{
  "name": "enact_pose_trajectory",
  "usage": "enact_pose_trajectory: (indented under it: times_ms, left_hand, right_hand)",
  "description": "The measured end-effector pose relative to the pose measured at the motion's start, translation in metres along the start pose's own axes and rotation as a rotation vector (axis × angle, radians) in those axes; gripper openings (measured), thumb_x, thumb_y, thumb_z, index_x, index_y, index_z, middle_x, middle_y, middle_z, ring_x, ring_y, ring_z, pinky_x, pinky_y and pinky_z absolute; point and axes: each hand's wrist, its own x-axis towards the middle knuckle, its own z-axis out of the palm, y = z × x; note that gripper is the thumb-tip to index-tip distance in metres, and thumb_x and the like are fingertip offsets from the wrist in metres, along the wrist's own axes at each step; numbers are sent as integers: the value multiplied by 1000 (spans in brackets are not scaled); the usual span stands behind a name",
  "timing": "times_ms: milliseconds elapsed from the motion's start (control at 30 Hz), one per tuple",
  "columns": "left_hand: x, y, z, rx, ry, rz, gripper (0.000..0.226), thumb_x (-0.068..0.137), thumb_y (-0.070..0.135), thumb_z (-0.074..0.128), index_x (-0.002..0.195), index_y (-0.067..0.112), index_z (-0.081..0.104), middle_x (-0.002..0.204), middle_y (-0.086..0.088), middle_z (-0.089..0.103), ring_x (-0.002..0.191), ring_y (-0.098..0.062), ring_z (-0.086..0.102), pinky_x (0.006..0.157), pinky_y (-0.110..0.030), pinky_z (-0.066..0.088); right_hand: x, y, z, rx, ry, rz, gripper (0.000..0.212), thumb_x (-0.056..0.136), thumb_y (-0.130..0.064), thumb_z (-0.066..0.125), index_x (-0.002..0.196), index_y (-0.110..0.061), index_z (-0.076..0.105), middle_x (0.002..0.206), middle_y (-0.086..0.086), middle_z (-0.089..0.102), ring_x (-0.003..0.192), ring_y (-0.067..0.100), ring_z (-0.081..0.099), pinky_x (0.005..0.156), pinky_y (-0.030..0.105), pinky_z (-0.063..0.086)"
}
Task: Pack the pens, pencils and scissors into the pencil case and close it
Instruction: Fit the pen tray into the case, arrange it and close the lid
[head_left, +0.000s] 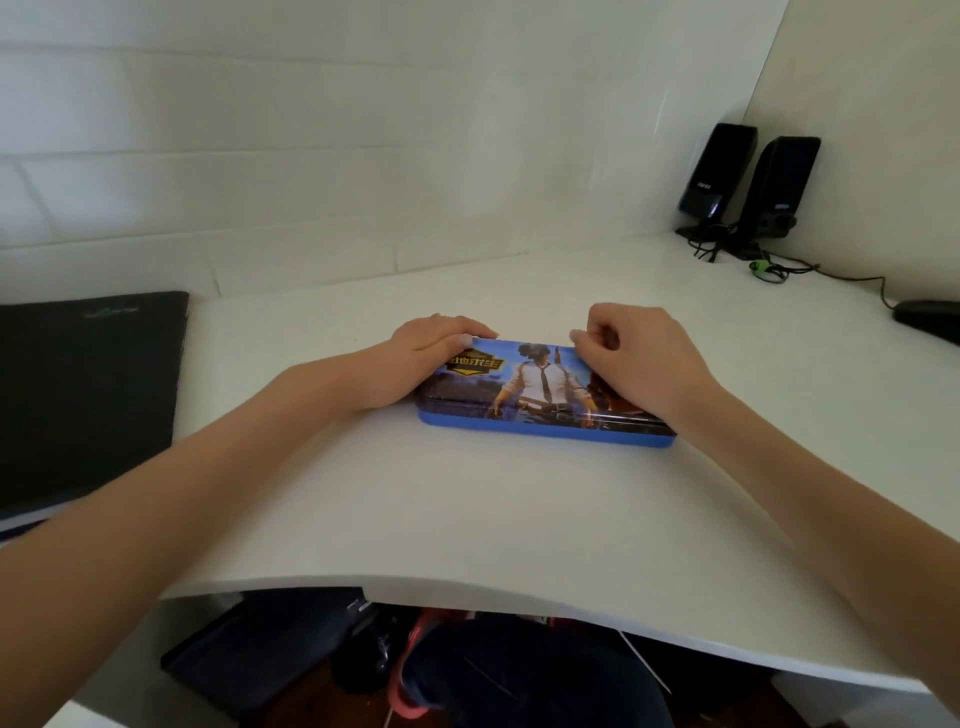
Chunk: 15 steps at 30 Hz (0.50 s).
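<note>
A blue pencil case (540, 400) with a printed picture on its lid lies flat on the white desk (467, 493), lid down. My left hand (415, 358) rests on the case's left end, fingers curled over the far top corner. At the right end, my right hand (639, 358) presses on the lid with bent fingers near the far edge. No pens, pencils or scissors are visible on the desk.
A black mat (88, 395) covers the desk's left side. Two black speakers (748, 182) with cables stand in the far right corner, and a dark object (930, 317) lies at the right edge. Bags and shoes sit under the desk.
</note>
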Motion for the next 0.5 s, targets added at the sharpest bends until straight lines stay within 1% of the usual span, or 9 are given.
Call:
enact_pose_trajectory:
  times_ms: [67,133,200,267,300,333,400,433,500]
  left_hand:
    - [-1,2,1,6,28,-8,52,88,39,25,127,19,52,128,1,53,123,-17,44,110,-30,25]
    - [-3,4,0,44,35,-7,48,92,38,26,126,18,54,127,-2,54,124,-19,43,110,-28,23]
    - [-7,3,0,111,80,-29,40,101,32,28,128,19,54,137,-6,50,133,-19,35,108,-19,16]
    - [-18,6,0,168,189,-29,39,102,30,28,130,19,53,147,-5,41,138,-17,29,109,-18,14]
    - [-25,10,1,197,232,-1,40,101,33,29,131,21,52,149,-3,39,139,-16,29,111,-21,15]
    - [-33,15,4,240,239,41,43,100,39,29,134,22,50,150,-1,37,140,-14,29,113,-23,14]
    - [-46,26,15,409,163,140,61,93,56,23,142,23,38,154,2,30,143,-12,22,116,-25,6]
    - [-50,30,20,505,123,172,70,89,61,18,146,22,30,156,3,25,145,-12,18,116,-25,2]
    - [-56,35,27,596,117,163,75,88,62,16,149,20,19,158,2,17,147,-13,12,117,-25,0]
  right_hand:
    - [-4,-4,-2,-41,48,9,31,92,-32,47,70,-11,49,60,-1,50,62,21,48,55,31,33]
    - [-12,-9,-5,-75,113,14,29,94,-31,44,73,-11,49,66,1,51,67,23,50,54,30,30]
    - [-26,-12,-7,-75,140,6,26,94,-32,42,79,-13,51,73,3,53,74,25,51,58,31,34]
    - [-45,-16,-9,-124,101,-50,29,93,-39,39,93,-15,55,88,4,57,88,27,52,70,34,39]
    - [-56,-18,-9,-163,41,-81,36,91,-46,34,102,-19,56,100,3,57,96,27,50,77,36,38]
    - [-65,-19,-12,-182,-33,-103,47,87,-54,27,111,-24,54,112,1,55,106,26,47,84,38,36]
    - [-76,-18,-17,-173,-152,-118,66,79,-64,19,128,-32,47,130,-2,48,121,25,40,100,40,33]
    - [-78,-17,-19,-167,-175,-124,68,79,-65,20,134,-33,44,136,-1,45,127,25,38,106,40,31]
    - [-76,-13,-19,-166,-187,-142,57,88,-55,34,141,-34,39,145,1,43,134,25,35,113,39,26]
